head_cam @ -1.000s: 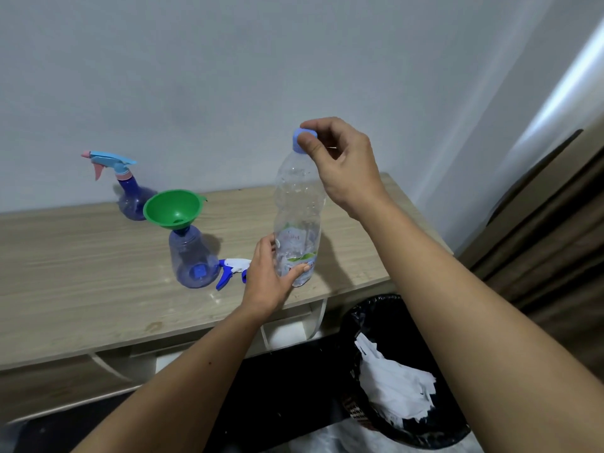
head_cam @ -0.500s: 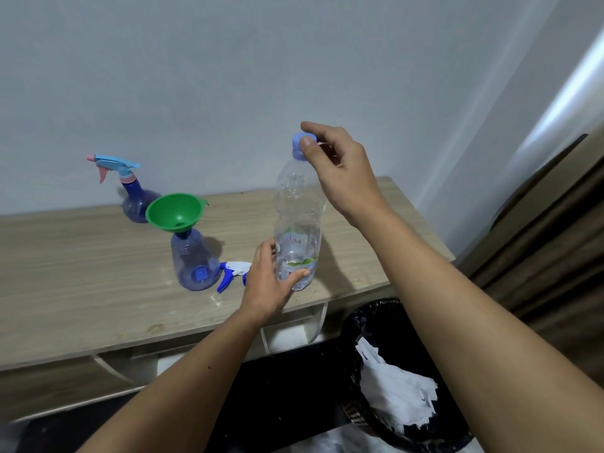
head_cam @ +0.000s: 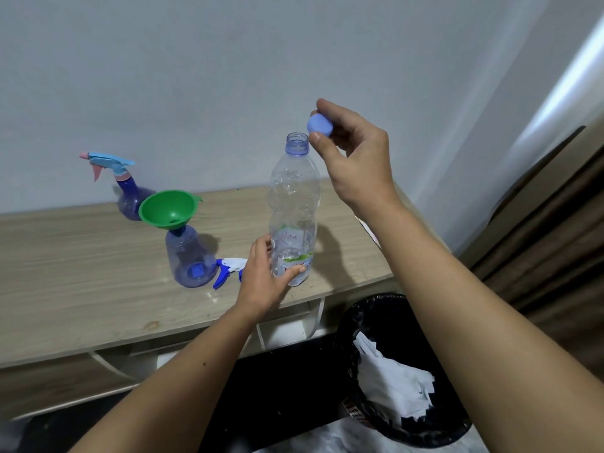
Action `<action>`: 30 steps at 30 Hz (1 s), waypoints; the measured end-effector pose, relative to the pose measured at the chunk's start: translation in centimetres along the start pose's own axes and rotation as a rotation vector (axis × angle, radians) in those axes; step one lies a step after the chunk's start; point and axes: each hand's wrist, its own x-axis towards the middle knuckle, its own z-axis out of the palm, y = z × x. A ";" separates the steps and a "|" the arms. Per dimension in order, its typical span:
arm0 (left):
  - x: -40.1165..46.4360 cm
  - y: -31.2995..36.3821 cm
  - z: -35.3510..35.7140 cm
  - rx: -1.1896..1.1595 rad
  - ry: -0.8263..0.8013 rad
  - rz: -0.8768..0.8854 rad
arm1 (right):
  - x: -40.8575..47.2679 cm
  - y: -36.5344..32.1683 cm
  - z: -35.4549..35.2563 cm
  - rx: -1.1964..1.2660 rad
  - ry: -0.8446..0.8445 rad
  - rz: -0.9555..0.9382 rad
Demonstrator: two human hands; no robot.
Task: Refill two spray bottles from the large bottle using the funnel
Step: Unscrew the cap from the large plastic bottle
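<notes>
A large clear plastic bottle (head_cam: 294, 204) stands upright near the front edge of the wooden table (head_cam: 81, 273), its neck uncapped. My left hand (head_cam: 266, 279) grips its lower part. My right hand (head_cam: 354, 158) pinches the blue cap (head_cam: 319, 124) just above and right of the neck. A green funnel (head_cam: 168, 209) sits in the mouth of an open blue spray bottle (head_cam: 189, 258). That bottle's blue-and-white trigger head (head_cam: 228, 268) lies on the table beside it. A second spray bottle (head_cam: 125, 191) with its trigger head on stands at the back by the wall.
A black bin (head_cam: 405, 371) with white paper in it stands on the floor below the table's right end. A brown curtain (head_cam: 549, 240) hangs at the right. The grey wall (head_cam: 228, 76) runs behind the table.
My right hand has taken the cap off the large bottle and lifted it up and to the right. My left hand has kept its grip on the bottle.
</notes>
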 end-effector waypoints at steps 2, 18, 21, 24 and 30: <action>0.0 0.0 0.0 -0.004 0.007 -0.001 | -0.3 0.9 -0.9 -0.004 -0.006 0.020; -0.2 -0.2 0.5 -0.070 0.036 0.022 | -10.9 16.0 -4.2 -0.295 -0.084 0.397; -0.1 -0.5 0.6 -0.073 0.042 0.032 | -12.8 18.6 -3.8 -0.352 -0.113 0.463; -0.1 -0.5 0.5 -0.079 0.040 0.041 | -14.4 20.6 -3.3 -0.410 -0.136 0.528; -0.2 -0.4 0.5 -0.097 0.054 0.043 | -15.0 21.9 -2.6 -0.437 -0.111 0.535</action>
